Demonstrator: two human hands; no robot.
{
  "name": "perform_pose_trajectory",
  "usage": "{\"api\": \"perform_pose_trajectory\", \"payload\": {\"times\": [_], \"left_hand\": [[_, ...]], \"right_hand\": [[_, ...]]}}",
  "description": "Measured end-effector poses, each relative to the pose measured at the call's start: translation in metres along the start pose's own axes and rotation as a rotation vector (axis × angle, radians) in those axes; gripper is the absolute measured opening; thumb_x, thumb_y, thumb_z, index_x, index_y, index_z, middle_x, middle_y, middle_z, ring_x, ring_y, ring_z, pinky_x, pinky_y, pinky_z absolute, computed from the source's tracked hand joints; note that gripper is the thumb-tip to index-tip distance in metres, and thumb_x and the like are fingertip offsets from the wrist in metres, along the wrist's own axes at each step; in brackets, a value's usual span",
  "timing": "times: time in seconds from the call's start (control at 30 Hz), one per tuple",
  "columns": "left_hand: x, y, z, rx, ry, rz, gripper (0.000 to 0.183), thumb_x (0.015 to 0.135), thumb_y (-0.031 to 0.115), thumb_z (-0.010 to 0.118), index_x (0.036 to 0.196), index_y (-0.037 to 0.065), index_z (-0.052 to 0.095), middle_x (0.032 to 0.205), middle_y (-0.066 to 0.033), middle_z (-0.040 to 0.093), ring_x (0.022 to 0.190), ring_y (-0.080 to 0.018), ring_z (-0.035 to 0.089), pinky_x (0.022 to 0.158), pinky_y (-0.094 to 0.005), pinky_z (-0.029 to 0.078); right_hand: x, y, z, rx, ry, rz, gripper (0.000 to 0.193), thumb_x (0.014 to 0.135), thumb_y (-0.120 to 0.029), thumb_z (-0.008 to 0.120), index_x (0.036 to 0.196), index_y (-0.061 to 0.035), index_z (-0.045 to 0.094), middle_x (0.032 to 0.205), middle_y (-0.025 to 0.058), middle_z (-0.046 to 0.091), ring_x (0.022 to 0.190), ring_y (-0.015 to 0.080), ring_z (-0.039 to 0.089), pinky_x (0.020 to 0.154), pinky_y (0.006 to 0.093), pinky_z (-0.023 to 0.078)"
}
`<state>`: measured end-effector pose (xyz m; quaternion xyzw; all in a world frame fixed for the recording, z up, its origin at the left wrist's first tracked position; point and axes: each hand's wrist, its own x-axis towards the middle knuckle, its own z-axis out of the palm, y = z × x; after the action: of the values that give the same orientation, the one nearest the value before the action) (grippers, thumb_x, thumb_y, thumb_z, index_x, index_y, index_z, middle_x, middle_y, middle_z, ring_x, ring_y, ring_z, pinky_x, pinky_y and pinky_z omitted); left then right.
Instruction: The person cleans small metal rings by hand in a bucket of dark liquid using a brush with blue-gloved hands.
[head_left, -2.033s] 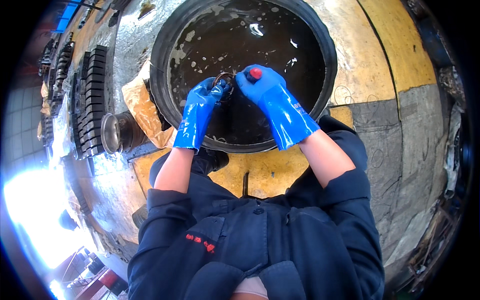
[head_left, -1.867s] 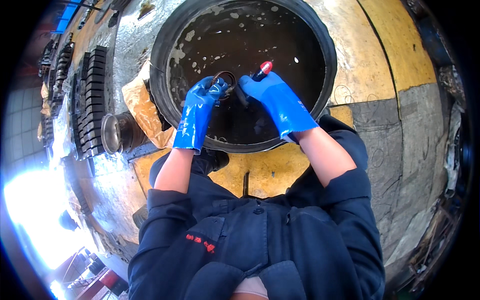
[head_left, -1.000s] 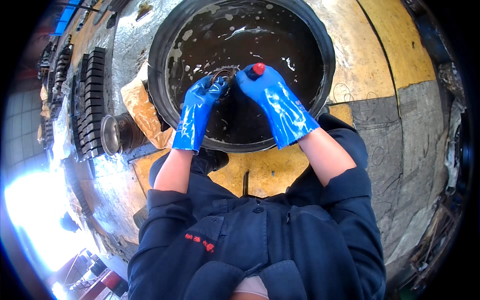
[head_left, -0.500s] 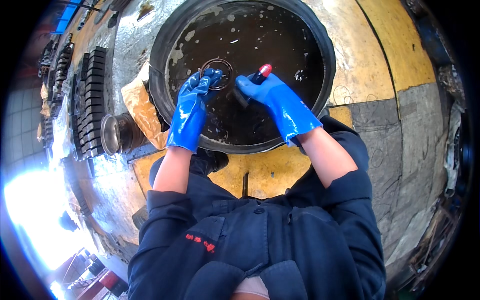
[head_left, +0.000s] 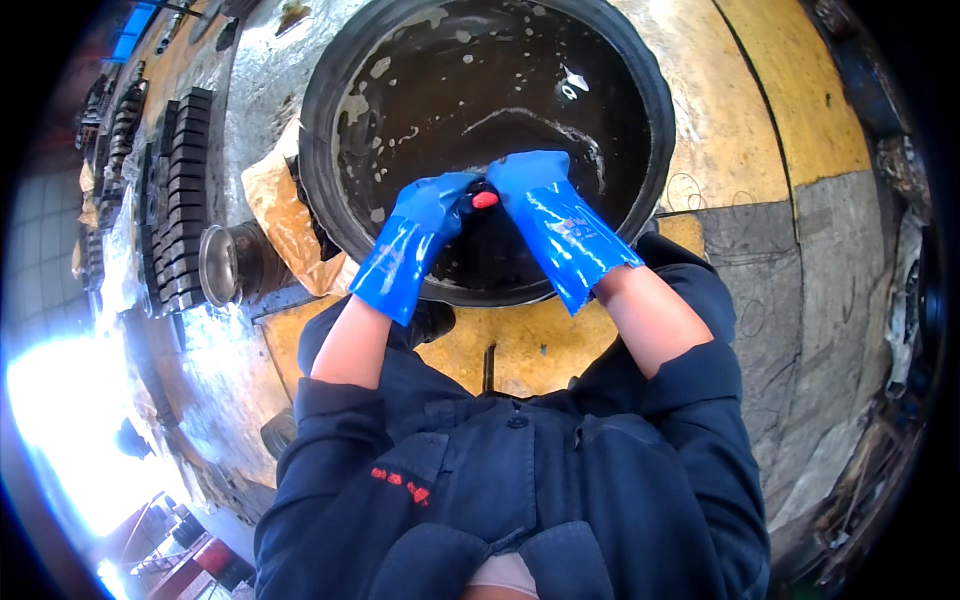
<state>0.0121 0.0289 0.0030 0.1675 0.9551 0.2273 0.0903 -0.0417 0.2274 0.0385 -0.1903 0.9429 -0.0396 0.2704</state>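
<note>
Red-ended tool (head_left: 484, 200), seemingly black, mostly hidden

- I watch through one wide fisheye, the left of a head-worn pair.
- It faces steeply down, over the dark jacket (head_left: 480, 470) filling the lower part, to the round tub (head_left: 655, 120), cropped at the top.
- The left hand (head_left: 437, 202) and right hand (head_left: 530, 178) show near, above centre.
- My view stands upright; the floor (head_left: 820, 105) bends toward its rim.

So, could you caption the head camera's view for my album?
Blue-gloved left hand and right hand close together, a red-tipped handle between them, over a round black tub of dark liquid.
</note>
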Motion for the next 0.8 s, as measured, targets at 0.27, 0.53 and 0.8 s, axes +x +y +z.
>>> {"api": "perform_pose_trajectory", "payload": {"times": [0.27,0.53,0.8], "left_hand": [[-0.015,0.006,-0.038,-1.125,0.092,-0.583,0.042,0.112,0.031,0.071,0.140,0.001,0.074,0.122,-0.0069,0.082,0.111,-0.0175,0.076,0.099,-0.0355,0.060],[-0.019,0.015,-0.037,-1.284,0.081,-0.407,0.038,0.113,0.026,0.068,0.141,0.001,0.074,0.126,-0.0066,0.081,0.114,-0.0168,0.075,0.100,-0.0334,0.059],[-0.008,0.006,-0.027,-1.166,0.191,-0.553,0.035,0.111,0.025,0.072,0.134,-0.001,0.075,0.120,-0.0082,0.081,0.103,-0.0158,0.076,0.091,-0.0305,0.060]], "right_hand": [[-0.005,0.026,-0.002,0.341,0.257,0.234,0.034,0.103,-0.047,0.071,0.125,-0.0222,0.081,0.121,0.0125,0.084,0.112,0.0365,0.080,0.097,0.0526,0.062],[-0.005,-0.001,0.016,0.644,0.760,-0.663,0.020,0.103,-0.040,0.072,0.111,-0.0238,0.080,0.097,0.0064,0.080,0.096,0.0350,0.078,0.079,0.0459,0.062],[-0.003,0.015,0.027,0.548,0.530,-0.082,0.020,0.103,-0.047,0.071,0.111,-0.0313,0.081,0.100,0.0064,0.082,0.099,0.0360,0.079,0.082,0.0493,0.062]]}}
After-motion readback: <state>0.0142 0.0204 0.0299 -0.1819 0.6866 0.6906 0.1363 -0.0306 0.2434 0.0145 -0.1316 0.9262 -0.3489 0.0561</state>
